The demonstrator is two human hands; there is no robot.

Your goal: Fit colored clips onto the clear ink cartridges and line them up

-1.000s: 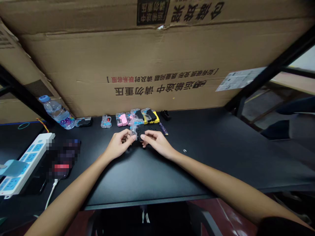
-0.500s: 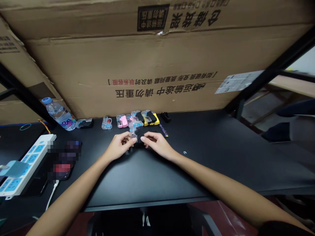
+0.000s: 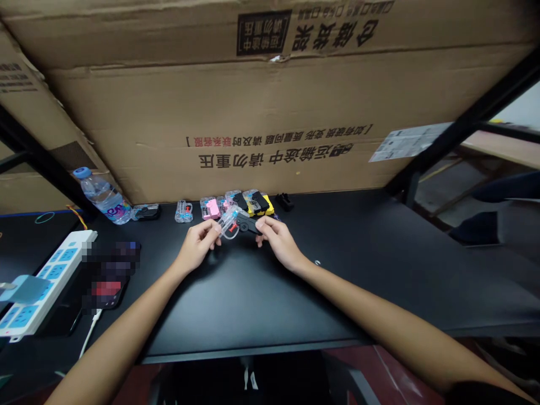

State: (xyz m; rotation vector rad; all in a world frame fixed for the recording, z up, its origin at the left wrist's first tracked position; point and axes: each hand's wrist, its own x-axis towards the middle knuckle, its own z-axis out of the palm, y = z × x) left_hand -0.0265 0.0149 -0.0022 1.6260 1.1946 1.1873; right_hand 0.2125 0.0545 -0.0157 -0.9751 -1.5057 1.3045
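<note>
Between both hands, a folding toy pistol (image 3: 238, 223) is partly swung open above the desk. One half is clear plastic with blue bits, a red trigger and a clear trigger guard; the other half is black. My left hand (image 3: 199, 243) pinches the clear end between thumb and fingers. The black end is gripped by my right hand (image 3: 277, 241), which hides its tip. Just behind, in a row, lie a pink folded toy pistol (image 3: 210, 208), black-and-clear folded ones (image 3: 256, 201) and a yellow one (image 3: 267, 207). A clear one with a red trigger (image 3: 184, 211) lies to the left.
Against the cardboard (image 3: 253, 101) at the back left stand a water bottle (image 3: 103, 197) and another black folded toy pistol (image 3: 147, 212). A power strip (image 3: 50, 275) and phones (image 3: 112, 275) lie left. A small black piece (image 3: 284, 201) sits behind my right hand.
The toy pistol has gone from folded to partly unfolded, its red trigger now showing. My hands have moved apart, the right one going right and the left one slightly left.
</note>
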